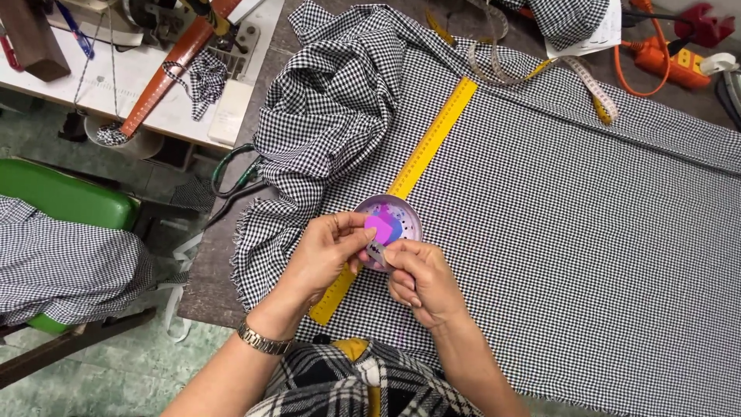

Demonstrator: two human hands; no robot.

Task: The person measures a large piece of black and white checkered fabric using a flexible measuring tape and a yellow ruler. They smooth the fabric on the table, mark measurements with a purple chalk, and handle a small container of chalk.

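My left hand (328, 251) and my right hand (421, 279) meet over a small round purple dish (397, 212) that rests on black-and-white checked cloth (556, 232). Between the fingertips of both hands sits a small flat magenta piece (378, 229), with a blue piece beside it in the dish. A long yellow ruler (432, 135) lies slantwise on the cloth and passes under the dish and my left hand. A metal watch is on my left wrist. The cloth is bunched into folds at the upper left (332, 108).
Green-handled scissors (231, 174) lie at the table's left edge. A measuring tape (587, 81) curls at the top, near an orange cable and red plug (664, 54). A sewing machine table (154, 69) stands at upper left, and a green chair (65, 201) holds checked cloth.
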